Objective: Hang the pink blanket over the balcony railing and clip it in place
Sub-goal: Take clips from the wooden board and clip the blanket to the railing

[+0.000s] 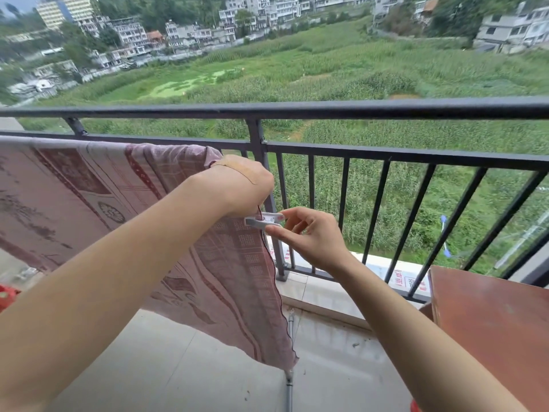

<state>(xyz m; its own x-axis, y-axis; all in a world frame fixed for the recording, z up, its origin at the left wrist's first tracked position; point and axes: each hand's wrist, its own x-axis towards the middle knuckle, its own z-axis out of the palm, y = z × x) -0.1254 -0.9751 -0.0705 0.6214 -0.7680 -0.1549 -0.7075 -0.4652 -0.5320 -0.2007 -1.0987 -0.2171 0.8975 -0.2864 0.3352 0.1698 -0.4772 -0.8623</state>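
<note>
The hanging is judged done and the clipping is the step in hand. At the far left, the blanket is draped over the lower rail of the railing, and its near half hangs down on the balcony side towards the floor. Its right edge is gripped by the left hand, just beside the post; the fingers are curled under and mostly hidden, so the exact hold cannot be told. Just below that hand, a white clip is set at the scalloped edge of the cloth. It is pinched between thumb and forefinger of the right hand, with the other fingers loosely curled.

Whether the clip grips cloth alone, or the post as well, cannot be made out (the left hand covers part of it). The next move is judged to call for the clip to be squeezed open, pushed over cloth and metal together, then let close while the edge is kept taut.

Room is narrow at the clip, with the post and bars just behind. To the right the bars stand bare, and open space is left in front of them. A brown table stands near the right elbow, and a grey pole lies on the floor below the blanket's corner.
</note>
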